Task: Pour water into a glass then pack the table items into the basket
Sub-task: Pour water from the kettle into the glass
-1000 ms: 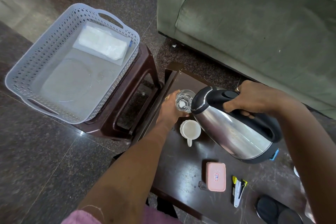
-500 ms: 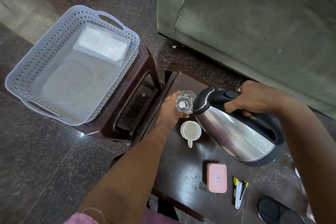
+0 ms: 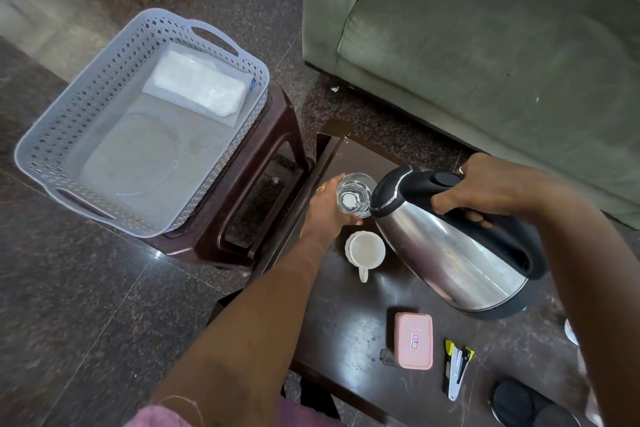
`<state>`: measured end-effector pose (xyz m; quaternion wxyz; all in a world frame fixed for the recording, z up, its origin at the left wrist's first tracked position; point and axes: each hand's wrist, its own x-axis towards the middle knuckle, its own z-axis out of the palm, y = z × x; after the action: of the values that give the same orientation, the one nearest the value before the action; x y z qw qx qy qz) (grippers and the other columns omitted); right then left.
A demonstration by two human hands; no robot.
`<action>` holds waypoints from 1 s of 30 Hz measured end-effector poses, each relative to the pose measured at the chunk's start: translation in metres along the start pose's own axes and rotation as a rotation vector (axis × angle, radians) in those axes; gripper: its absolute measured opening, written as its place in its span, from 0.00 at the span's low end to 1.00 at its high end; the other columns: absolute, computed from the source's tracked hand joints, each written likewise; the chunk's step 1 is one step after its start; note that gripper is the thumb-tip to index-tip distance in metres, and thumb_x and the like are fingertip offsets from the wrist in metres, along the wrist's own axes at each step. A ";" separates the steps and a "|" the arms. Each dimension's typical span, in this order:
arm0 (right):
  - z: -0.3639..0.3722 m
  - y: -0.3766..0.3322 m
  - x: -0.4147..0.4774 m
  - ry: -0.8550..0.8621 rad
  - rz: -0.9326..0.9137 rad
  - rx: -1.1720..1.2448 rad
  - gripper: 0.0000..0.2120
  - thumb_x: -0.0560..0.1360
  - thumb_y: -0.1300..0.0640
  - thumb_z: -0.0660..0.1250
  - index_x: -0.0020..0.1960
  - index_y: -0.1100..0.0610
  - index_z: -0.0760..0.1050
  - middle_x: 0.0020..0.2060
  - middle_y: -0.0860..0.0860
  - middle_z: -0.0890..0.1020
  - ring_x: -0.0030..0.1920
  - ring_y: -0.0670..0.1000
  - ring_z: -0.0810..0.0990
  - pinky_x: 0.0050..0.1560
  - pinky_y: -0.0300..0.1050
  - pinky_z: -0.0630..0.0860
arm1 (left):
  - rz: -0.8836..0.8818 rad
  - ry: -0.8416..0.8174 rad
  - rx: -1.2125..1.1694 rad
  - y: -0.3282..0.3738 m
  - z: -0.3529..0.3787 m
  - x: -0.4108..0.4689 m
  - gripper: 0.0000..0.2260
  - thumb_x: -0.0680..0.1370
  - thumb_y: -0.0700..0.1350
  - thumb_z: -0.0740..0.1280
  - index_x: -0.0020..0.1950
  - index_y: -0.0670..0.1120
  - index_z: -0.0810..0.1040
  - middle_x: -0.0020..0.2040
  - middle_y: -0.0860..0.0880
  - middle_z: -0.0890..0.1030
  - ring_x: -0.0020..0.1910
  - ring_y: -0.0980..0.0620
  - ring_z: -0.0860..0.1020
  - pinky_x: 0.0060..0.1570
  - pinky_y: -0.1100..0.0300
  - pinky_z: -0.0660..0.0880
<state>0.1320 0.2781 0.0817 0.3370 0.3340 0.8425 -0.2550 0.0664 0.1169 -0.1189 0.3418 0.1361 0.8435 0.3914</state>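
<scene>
Right hand (image 3: 485,189): fingers curled tight round black handle of stainless-steel electric kettle (image 3: 450,253). Kettle lifted off table, tilted spout-down toward the left, spout at rim of clear drinking glass (image 3: 355,196). Water stream itself not discernible.

Left hand (image 3: 325,213): wrapped round left side of glass, holding it upright on dark brown wooden table (image 3: 346,315), near the far-left corner.

White ceramic mug (image 3: 366,250) upright just beside glass on the near side, handle toward camera.

Nearer on table: pink rectangular lidded box (image 3: 414,340); small yellow-and-white stapler (image 3: 457,369) to its right; black round discs (image 3: 516,404) at lower right.

Pale grey perforated plastic basket (image 3: 86,107) on dark brown plastic stool (image 3: 277,135), just left of table. Inside basket: white packet (image 3: 199,87) at far end, clear glass plate (image 3: 131,163) flat on the bottom.

Green sofa (image 3: 485,45) beyond table.
</scene>
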 end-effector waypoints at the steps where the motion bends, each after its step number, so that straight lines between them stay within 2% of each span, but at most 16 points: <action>1: 0.000 0.000 0.000 0.002 -0.001 0.000 0.18 0.61 0.54 0.69 0.18 0.55 0.66 0.13 0.50 0.71 0.15 0.49 0.67 0.27 0.40 0.66 | 0.000 0.001 -0.002 0.000 0.000 0.000 0.43 0.59 0.41 0.81 0.70 0.46 0.65 0.66 0.45 0.74 0.67 0.48 0.70 0.65 0.58 0.66; 15: 0.003 0.003 0.001 -0.003 0.029 -0.057 0.18 0.59 0.50 0.68 0.17 0.58 0.68 0.15 0.53 0.74 0.16 0.49 0.68 0.30 0.42 0.68 | -0.003 0.002 -0.020 -0.002 0.002 0.002 0.44 0.58 0.39 0.81 0.71 0.46 0.65 0.66 0.45 0.73 0.67 0.48 0.70 0.66 0.57 0.66; 20: 0.002 0.001 0.002 -0.002 0.031 -0.052 0.19 0.60 0.50 0.68 0.16 0.58 0.68 0.14 0.52 0.73 0.15 0.49 0.68 0.29 0.41 0.67 | 0.002 0.018 -0.014 -0.003 0.003 0.002 0.44 0.57 0.40 0.81 0.70 0.46 0.66 0.66 0.45 0.74 0.66 0.49 0.71 0.63 0.61 0.66; 30: 0.003 -0.002 0.002 -0.011 0.037 -0.040 0.21 0.61 0.52 0.68 0.15 0.57 0.66 0.13 0.51 0.72 0.15 0.49 0.67 0.26 0.39 0.66 | 0.011 0.019 -0.014 -0.004 0.002 0.003 0.43 0.58 0.40 0.81 0.70 0.46 0.66 0.65 0.45 0.75 0.66 0.48 0.71 0.64 0.58 0.67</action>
<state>0.1306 0.2757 0.0789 0.3527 0.3412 0.8393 -0.2339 0.0661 0.1169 -0.1239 0.3327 0.1346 0.8432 0.4003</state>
